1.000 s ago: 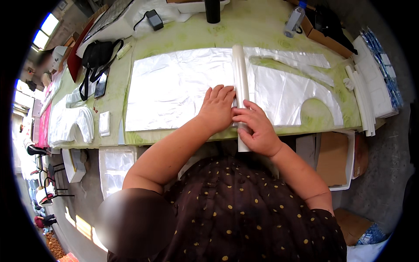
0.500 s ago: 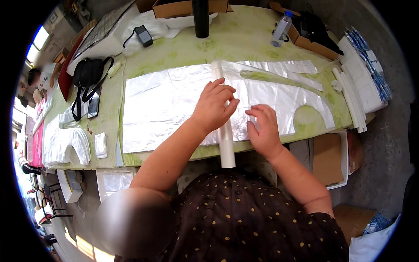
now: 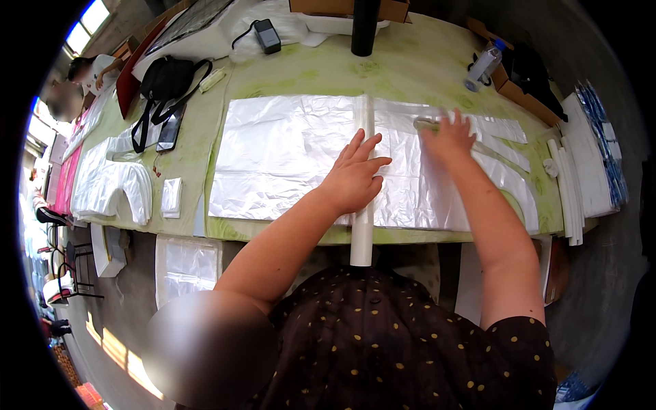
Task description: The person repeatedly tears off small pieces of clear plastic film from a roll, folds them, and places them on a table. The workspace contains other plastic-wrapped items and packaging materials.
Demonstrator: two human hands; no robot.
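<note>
A shiny sheet of thin whitish plastic film (image 3: 287, 157) lies flat on the table. Its right end is cut into curved, strap-like strips. Across the sheet lies a long white tube (image 3: 362, 246), whose near end juts past the table's front edge. My left hand (image 3: 352, 179) rests on the tube with its fingers spread, holding nothing. To the right, my right hand (image 3: 449, 139) is over the far side of the film, close to where the strips begin. Its fingers look apart but are smeared by motion; nothing shows in them.
Folded white plastic pieces (image 3: 113, 181), a black bag (image 3: 167, 85) and a phone (image 3: 169, 130) lie on the left. A black cylinder (image 3: 363, 31) and a bottle (image 3: 484, 66) stand at the back. White rolls (image 3: 567, 191) lie at the right edge. Another person (image 3: 99, 72) is far left.
My right hand has moved away from the tube, rightward and farther over the film. My left hand has stayed at the tube, its fingers more spread. The view has shifted slightly.
</note>
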